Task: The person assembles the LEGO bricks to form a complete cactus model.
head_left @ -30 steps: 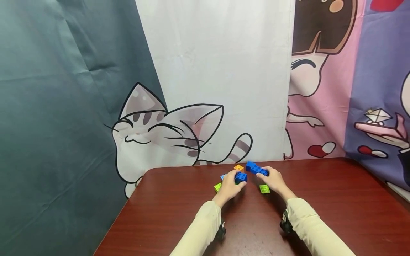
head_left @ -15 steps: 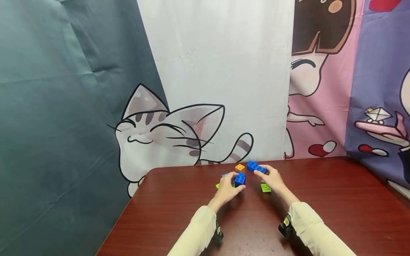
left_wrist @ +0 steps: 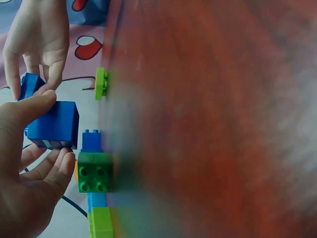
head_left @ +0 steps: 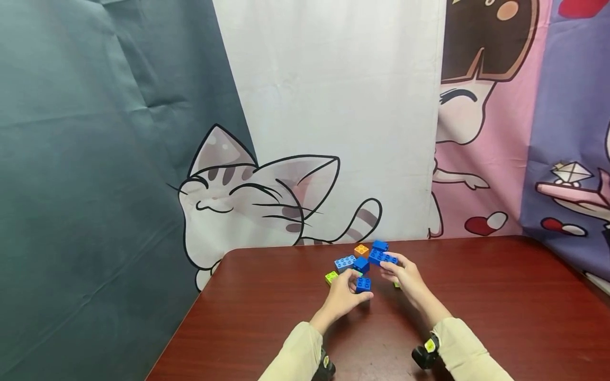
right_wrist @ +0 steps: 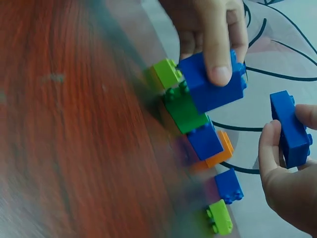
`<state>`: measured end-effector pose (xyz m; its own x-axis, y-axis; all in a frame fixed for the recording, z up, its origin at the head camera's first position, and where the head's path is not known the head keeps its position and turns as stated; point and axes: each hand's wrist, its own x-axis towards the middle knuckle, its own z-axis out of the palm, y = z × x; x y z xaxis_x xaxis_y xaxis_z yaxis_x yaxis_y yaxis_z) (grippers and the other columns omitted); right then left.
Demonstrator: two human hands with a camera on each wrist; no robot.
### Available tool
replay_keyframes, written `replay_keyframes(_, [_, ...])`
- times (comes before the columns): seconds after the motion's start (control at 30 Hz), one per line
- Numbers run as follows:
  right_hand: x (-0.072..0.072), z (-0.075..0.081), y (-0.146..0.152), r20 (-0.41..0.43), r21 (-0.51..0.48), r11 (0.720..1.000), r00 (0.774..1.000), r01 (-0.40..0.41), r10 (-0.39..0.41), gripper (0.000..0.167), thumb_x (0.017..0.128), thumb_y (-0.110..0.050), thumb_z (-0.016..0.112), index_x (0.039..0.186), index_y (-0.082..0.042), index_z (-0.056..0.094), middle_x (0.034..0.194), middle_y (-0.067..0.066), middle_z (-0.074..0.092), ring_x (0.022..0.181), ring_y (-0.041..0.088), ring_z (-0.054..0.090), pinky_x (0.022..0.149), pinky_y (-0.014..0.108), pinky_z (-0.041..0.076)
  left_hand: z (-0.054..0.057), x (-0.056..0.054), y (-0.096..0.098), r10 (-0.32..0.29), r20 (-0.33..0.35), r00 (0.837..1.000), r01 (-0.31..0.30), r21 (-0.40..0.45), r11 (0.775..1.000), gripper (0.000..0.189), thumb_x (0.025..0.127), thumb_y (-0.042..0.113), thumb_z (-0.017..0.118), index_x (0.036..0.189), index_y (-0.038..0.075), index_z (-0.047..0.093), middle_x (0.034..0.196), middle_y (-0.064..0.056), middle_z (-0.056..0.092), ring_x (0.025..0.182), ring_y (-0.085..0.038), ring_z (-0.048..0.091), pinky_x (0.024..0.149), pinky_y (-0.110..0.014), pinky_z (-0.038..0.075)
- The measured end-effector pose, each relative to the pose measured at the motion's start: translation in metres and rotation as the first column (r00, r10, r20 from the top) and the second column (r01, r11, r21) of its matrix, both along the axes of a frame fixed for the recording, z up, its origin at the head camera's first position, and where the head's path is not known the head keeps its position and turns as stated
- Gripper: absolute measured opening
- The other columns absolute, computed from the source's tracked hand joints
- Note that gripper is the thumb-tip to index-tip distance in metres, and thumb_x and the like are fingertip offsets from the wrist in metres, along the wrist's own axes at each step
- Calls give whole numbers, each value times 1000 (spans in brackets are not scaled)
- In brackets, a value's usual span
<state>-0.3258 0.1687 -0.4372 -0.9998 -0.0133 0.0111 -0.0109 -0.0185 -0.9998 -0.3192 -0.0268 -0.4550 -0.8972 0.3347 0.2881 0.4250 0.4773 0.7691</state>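
My left hand (head_left: 339,297) pinches a square blue brick (head_left: 364,284) between thumb and fingers; the left wrist view shows this blue brick (left_wrist: 54,121) large and raised. My right hand (head_left: 407,279) holds a longer blue brick (head_left: 381,257) by its near end, thumb on one side and fingers on the other. In the right wrist view this longer brick (right_wrist: 289,130) is clear of the other bricks. The two held bricks are close together but apart. Behind the left hand sit another blue brick (head_left: 361,264) and a green brick (left_wrist: 95,172), partly hidden in the head view.
On the brown table (head_left: 229,307) also lie a light blue brick (head_left: 345,263), an orange brick (head_left: 361,250), a lime brick (head_left: 331,278) and a far blue brick (head_left: 379,245). A lime piece (left_wrist: 101,83) is mostly hidden by the right hand in the head view. Printed cloth hangs behind.
My left hand has drawn its blue brick back toward me, uncovering the blue and light blue bricks behind. The right hand's brick has come slightly nearer and now stands out from the far blue brick.
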Motion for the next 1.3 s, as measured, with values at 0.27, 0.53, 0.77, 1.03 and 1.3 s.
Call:
replay_keyframes(0.27, [8,-5,-5,72,-103,994,996,-41,49,54,99,-21,55,142,3,35,105,-2,58,89,7,61,85,20,55,-14,1,0,-1,52,999,-2,56,998,36,80,19,81,103,5,56,89,-6,62,73,-6,52,67,-14,48])
replay_keyframes(0.53, [12,-17,-9,121,-131,991,992,-30,46,50,97,-19,56,141,-2,38,102,-2,55,84,10,59,79,20,54,-18,2,-1,20,117,993,-29,79,996,35,79,18,81,99,5,55,81,-5,58,67,-4,47,60,-14,44])
replay_keyframes(0.77, [15,-27,-13,140,-179,984,989,-24,50,52,98,-19,54,143,-2,35,106,-1,52,83,8,56,76,19,52,-23,3,2,28,108,994,-36,66,997,37,76,20,84,98,7,57,81,-3,61,63,-2,48,59,-15,45])
replay_keyframes(1.03, [16,-36,-17,170,-212,977,985,-4,41,52,101,-30,50,142,-1,36,106,-1,54,74,5,54,70,17,49,-28,2,5,42,111,993,-51,77,996,38,74,20,85,98,8,58,82,-3,63,62,-2,49,58,-14,45])
replay_keyframes(1.3, [17,-38,-19,181,-234,972,983,18,25,46,101,-31,50,135,-2,40,93,-7,58,69,3,51,66,15,47,-32,4,8,75,138,988,-93,125,988,37,75,22,85,98,9,60,81,1,58,62,-3,46,57,-16,42])
